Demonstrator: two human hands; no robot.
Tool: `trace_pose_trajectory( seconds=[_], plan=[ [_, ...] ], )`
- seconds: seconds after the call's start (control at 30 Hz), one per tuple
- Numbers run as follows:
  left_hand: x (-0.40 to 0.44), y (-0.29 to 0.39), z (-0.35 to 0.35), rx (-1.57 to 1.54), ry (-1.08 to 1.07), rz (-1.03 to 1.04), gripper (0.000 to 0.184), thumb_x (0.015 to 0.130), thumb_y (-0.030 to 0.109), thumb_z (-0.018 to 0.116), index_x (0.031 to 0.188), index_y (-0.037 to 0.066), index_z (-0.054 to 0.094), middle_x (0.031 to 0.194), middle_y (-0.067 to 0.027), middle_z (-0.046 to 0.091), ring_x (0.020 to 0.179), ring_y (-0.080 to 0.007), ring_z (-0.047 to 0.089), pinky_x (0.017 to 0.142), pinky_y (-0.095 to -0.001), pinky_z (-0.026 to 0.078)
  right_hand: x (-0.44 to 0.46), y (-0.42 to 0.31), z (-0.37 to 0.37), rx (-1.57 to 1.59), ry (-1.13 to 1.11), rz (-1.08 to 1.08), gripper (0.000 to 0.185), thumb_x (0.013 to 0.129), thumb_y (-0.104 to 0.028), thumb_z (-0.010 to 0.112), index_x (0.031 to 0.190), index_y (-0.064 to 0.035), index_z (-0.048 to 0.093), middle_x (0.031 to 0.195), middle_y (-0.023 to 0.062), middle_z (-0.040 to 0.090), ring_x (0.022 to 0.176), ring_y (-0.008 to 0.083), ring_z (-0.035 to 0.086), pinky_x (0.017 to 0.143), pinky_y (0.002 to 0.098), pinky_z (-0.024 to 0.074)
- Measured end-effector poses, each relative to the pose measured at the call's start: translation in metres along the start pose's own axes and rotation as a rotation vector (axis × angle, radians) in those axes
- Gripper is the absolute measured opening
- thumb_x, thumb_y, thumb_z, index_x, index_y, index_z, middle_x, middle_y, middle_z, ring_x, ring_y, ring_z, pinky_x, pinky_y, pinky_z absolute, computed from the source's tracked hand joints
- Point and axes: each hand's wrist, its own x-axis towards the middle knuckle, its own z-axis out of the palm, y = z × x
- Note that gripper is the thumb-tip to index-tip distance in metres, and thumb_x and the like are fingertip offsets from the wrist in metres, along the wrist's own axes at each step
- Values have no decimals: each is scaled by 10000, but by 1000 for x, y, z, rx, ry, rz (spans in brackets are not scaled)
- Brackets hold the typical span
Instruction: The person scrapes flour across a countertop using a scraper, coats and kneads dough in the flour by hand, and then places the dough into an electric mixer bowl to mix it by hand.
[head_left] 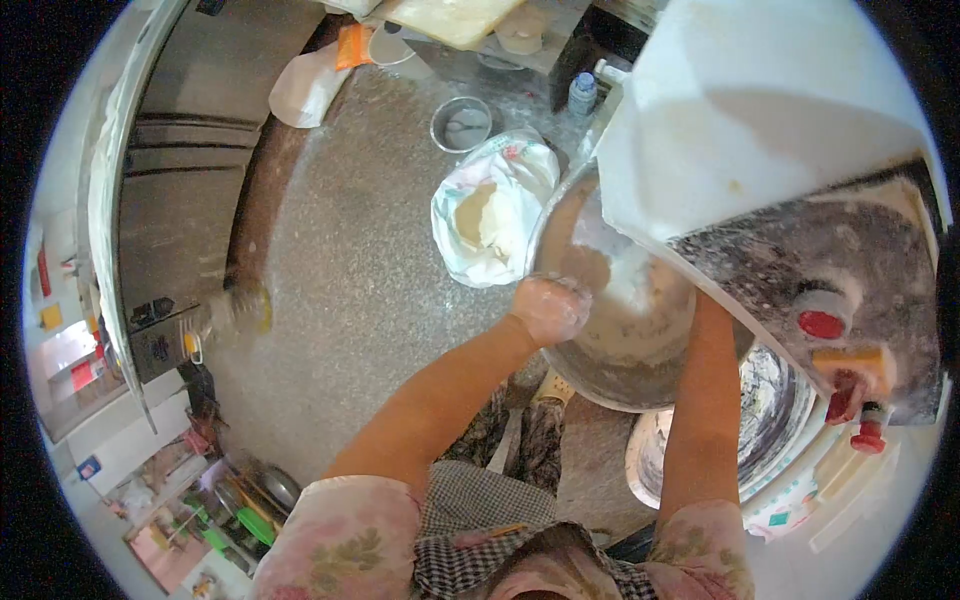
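My left hand (552,310), dusted with white flour, is closed at the left rim of a large metal bowl (620,395). Its fingers are curled, and whether they grip the rim or something else is too small to make out. My right forearm reaches into the right side of the same bowl, where the hand is hidden under the edge of a white machine housing (760,120). Pale flour or dough (630,315) lies in the bowl. Beside the bowl, to the left, stands an open white sack (465,255) with flour-like powder inside.
A small metal bowl (461,124) sits on the speckled floor behind the sack, near a blue bottle (582,94). Red knobs (820,323) stick out from the machine panel at the right. Another round container (650,455) is below the large bowl.
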Motion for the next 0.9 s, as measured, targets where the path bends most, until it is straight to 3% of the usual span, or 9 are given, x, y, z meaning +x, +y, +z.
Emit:
trace_pose_trajectory(
  seconds=[0.17, 0.27, 0.57, 0.7, 0.9],
  plan=[
    [-1, -4, 8, 20, 94, 72, 183, 753, 232, 534, 610, 118, 550, 629, -58, 593, 601, -232, 598, 572, -369, 487, 0, 1, 0, 11, -11, -9, 375, 795, -128, 569, 1137, 1, 487, 1110, 209, 538, 1045, 324, 515, 894, 377, 408],
    [1, -4, 12, 200, 14, 59, 178, 754, 228, 539, 615, 120, 565, 615, -56, 590, 598, -223, 601, 570, -358, 488, -4, -1, 5, 14, -27, -15, 368, 796, -128, 567, 1132, 0, 489, 1108, 208, 538, 1044, 322, 515, 894, 377, 408],
    [1, -6, 19, 203, 91, 58, 177, 763, 225, 543, 621, 126, 577, 619, -48, 592, 591, -213, 600, 557, -346, 488, -44, -5, 10, 13, -104, -57, 348, 800, -128, 562, 1117, 0, 496, 1102, 204, 539, 1041, 317, 515, 893, 379, 408],
    [1, 13, -15, 84, 11, -101, 167, 761, 221, 532, 632, 125, 576, 639, -49, 595, 606, -221, 601, 558, -348, 489, -33, 7, -5, 18, -33, -4, 339, 802, -129, 559, 1110, 0, 499, 1099, 203, 540, 1040, 315, 515, 892, 380, 408],
    [-1, 4, -3, -20, 101, -37, 152, 747, 221, 533, 643, 118, 573, 652, -51, 595, 620, -233, 600, 569, -355, 485, -29, 3, 11, 8, -7, 5, 326, 805, -129, 556, 1100, 0, 503, 1095, 200, 540, 1038, 312, 516, 892, 381, 408]
  ],
)
